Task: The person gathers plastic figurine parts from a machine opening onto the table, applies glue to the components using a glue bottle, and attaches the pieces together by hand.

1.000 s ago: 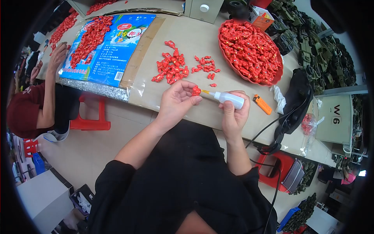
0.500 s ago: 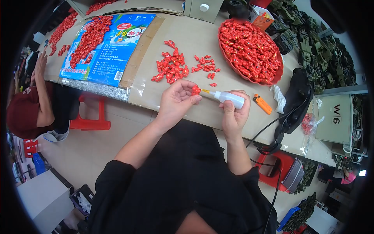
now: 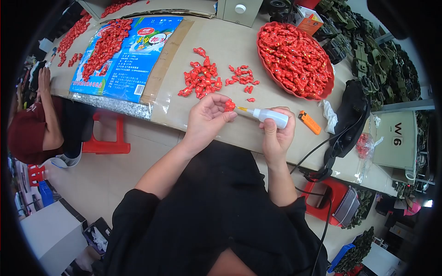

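Between the thumb and fingers of my left hand (image 3: 209,115) is a small glossy red piece (image 3: 229,105), its exact kind too small to tell. My right hand (image 3: 280,133) is closed around a white squeeze bottle (image 3: 272,118) lying nearly sideways. The bottle's yellowish narrow nozzle points left, its tip at or very near the red piece. Just beyond my left hand lies a loose pile of red pieces (image 3: 202,78), with a smaller scatter of the same pieces (image 3: 240,75) to its right.
A red scalloped bowl (image 3: 328,94) heaped with red pieces stands at the back right. Near my right hand lie an orange lighter-like object (image 3: 310,123), a crumpled white tissue (image 3: 329,117) and a black bag (image 3: 352,115). Blue printed cardboard (image 3: 152,60) bears more pieces. Another person (image 3: 37,129) sits at left.
My two hands stay almost in place; the red piece and nozzle have shifted very slightly left. At left, the other person's hand has moved a little.
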Demonstrator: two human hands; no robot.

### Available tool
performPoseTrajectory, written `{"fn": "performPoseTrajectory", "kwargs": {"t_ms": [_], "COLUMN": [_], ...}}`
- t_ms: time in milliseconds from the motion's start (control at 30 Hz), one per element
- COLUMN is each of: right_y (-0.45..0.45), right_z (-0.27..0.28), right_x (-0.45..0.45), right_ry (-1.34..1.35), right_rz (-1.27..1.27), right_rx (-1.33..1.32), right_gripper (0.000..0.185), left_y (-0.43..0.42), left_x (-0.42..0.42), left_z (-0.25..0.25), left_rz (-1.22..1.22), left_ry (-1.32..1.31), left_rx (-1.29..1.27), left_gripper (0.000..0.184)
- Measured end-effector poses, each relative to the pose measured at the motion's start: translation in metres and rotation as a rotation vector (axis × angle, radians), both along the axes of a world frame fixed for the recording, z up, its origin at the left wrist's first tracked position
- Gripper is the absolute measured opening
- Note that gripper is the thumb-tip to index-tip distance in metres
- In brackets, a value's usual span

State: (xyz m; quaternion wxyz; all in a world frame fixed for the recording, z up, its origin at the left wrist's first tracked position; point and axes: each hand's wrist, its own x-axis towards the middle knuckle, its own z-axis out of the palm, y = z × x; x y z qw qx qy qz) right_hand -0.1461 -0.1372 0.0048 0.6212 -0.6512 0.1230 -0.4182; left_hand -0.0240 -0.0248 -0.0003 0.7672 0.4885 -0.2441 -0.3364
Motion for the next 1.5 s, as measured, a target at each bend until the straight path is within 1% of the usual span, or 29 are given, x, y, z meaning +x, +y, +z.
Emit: {"fn": "performPoseTrajectory", "kwargs": {"t_ms": [100,233,333,400,533,633,733,833,933,1033,1133,1500], "right_y": [0.001,-0.003,-0.007,-0.007,-0.006,-0.004,-0.001,0.000,0.001,0.002,0.003,0.003], "right_z": [0.001,0.005,0.004,0.004,0.005,0.004,0.005,0.005,0.006,0.005,0.006,0.006], "right_x": [0.002,0.003,0.003,0.002,0.002,0.003,0.004,0.005,0.005,0.006,0.007,0.007], "right_ry": [-0.041,-0.114,-0.158,-0.155,-0.158,-0.138,-0.120,-0.116,-0.110,-0.103,-0.105,-0.080], "right_rz": [-0.019,0.022,0.078,0.094,0.104,0.101,0.098,0.107,0.104,0.096,0.096,0.077], "right_rx": [0.023,0.276,0.369,0.393,0.368,0.328,0.273,0.240,0.196,0.159,0.145,0.102], "right_gripper": [0.024,0.021,0.020,0.021,0.021,0.022,0.022,0.022,0.022,0.022,0.022,0.022], "left_y": [0.000,0.001,0.005,0.005,0.007,0.007,0.008,0.008,0.007,0.007,0.007,0.007], "left_x": [0.000,0.006,0.014,0.016,0.016,0.017,0.020,0.019,0.019,0.021,0.021,0.019], "left_z": [0.002,-0.003,0.001,0.001,0.001,0.000,-0.001,0.001,0.004,0.001,0.001,0.007], "left_rz": [0.000,-0.041,-0.188,-0.219,-0.256,-0.235,-0.288,-0.287,-0.291,-0.329,-0.336,-0.301], "left_ry": [0.008,-0.001,0.013,-0.024,-0.008,0.099,0.158,0.145,0.197,0.199,0.193,0.156], "left_rx": [0.016,-0.019,0.018,0.020,0.031,-0.009,-0.011,0.010,-0.004,-0.036,-0.015,0.052], "left_gripper": [0.026,0.024,0.020,0.022,0.024,0.021,0.018,0.019,0.020,0.018,0.018,0.020]}}
